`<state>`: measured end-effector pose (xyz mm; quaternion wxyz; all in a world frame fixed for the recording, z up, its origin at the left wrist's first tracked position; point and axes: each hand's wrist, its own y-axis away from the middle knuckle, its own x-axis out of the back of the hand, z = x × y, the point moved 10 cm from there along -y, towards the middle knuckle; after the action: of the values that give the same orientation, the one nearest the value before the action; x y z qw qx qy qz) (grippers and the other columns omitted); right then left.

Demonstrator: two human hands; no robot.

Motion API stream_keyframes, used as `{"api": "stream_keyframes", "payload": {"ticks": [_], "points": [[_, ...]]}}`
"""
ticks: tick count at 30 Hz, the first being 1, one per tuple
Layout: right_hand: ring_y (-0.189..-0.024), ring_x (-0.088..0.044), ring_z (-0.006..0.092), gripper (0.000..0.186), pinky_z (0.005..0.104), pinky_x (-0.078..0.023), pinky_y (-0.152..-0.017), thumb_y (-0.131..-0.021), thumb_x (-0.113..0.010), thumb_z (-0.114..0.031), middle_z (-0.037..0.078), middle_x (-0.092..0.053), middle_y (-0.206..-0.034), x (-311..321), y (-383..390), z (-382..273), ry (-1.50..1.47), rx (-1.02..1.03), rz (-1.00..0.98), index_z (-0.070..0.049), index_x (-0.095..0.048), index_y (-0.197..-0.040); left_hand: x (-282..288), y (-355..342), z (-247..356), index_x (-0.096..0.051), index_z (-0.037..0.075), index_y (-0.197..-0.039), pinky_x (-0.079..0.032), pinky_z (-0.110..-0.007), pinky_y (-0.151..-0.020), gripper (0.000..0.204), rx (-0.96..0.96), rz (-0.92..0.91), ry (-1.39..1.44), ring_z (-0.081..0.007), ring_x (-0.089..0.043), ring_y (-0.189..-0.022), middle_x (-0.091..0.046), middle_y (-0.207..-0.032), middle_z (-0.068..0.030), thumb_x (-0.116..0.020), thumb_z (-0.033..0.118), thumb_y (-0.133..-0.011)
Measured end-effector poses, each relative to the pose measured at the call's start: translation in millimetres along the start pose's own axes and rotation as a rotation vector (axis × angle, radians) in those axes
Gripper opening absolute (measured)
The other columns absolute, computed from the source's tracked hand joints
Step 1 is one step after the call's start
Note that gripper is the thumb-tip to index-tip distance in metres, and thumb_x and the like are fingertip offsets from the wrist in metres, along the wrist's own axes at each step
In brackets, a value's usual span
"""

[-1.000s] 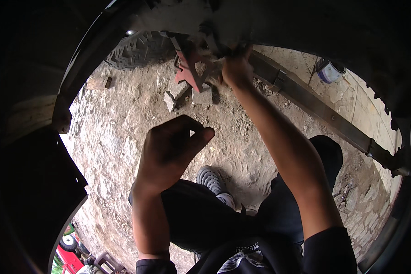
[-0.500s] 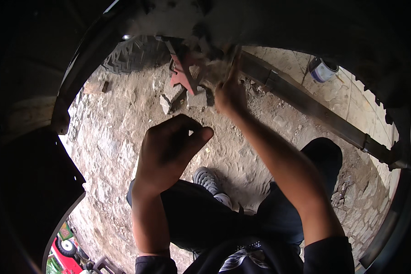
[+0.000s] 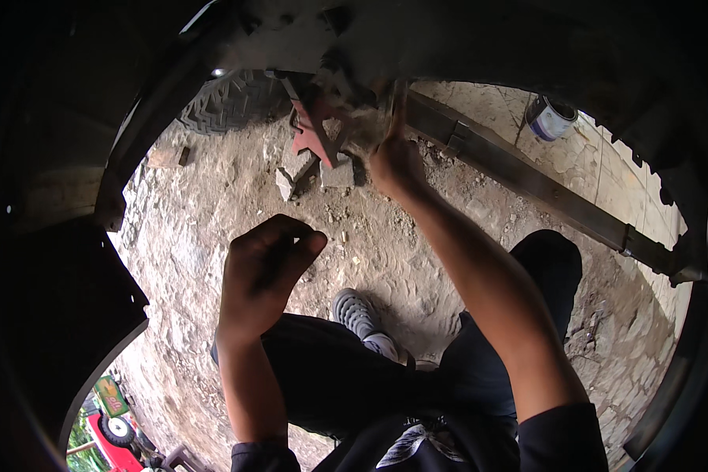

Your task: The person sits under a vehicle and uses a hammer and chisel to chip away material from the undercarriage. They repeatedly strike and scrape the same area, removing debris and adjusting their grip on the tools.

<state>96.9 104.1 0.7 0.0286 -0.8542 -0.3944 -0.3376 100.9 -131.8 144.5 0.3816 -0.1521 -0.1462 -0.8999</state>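
Note:
My right hand [image 3: 397, 167] is closed round the brownish handle of a tool [image 3: 399, 118], held up against the dark underside of a vehicle [image 3: 480, 39]. Shadow hides the tool's head. In front of my left knee, my left hand [image 3: 261, 271] hangs in the air, fingers curled in toward the thumb; what it holds, if anything, is hidden. A red metal stand [image 3: 316, 134] rises beside the right hand, with broken grey blocks [image 3: 337, 171] at its foot.
A long dark metal beam [image 3: 527, 173] slants down to the right. Behind it stands a paint can [image 3: 551, 119]. A treaded tyre [image 3: 236, 102] and a wooden block [image 3: 167, 156] are at the far left. Rough dirt ground [image 3: 189, 259] lies below, my grey shoe [image 3: 358, 315] on it.
My left hand has drawn slightly left and down, away from the right hand. The right hand stays near the same place on the handle, which is less blurred now.

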Motion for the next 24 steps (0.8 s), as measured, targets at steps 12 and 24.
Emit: {"api": "stream_keyframes", "payload": {"ticks": [12, 24], "points": [[-0.074, -0.072, 0.0474, 0.096, 0.0511, -0.061, -0.062, -0.097, -0.055, -0.009, 0.035, -0.069, -0.084, 0, 4, 0, -0.021, 0.037, 0.037, -0.014, 0.017, -0.161, 8, -40, -22, -0.072, 0.003, -0.090, -0.035, -0.026, -0.054, 0.029, 0.082, 0.179, -0.358, -0.0053, -0.044, -0.056, -0.054, -0.064, 0.0039, -0.072, 0.031, -0.097], [-0.094, -0.072, 0.0439, 0.098, 0.0506, -0.062, -0.075, -0.092, -0.061, -0.008, 0.036, -0.069, -0.100, 20, 6, 6, 0.104, 0.012, -0.094, -0.009, 0.009, -0.161, -21, -45, -5, -0.072, 0.003, -0.088, -0.031, -0.027, -0.052, 0.026, -0.066, 0.156, -0.451, -0.0042, -0.040, -0.057, -0.052, -0.061, 0.0025, -0.075, 0.027, -0.096]]}}
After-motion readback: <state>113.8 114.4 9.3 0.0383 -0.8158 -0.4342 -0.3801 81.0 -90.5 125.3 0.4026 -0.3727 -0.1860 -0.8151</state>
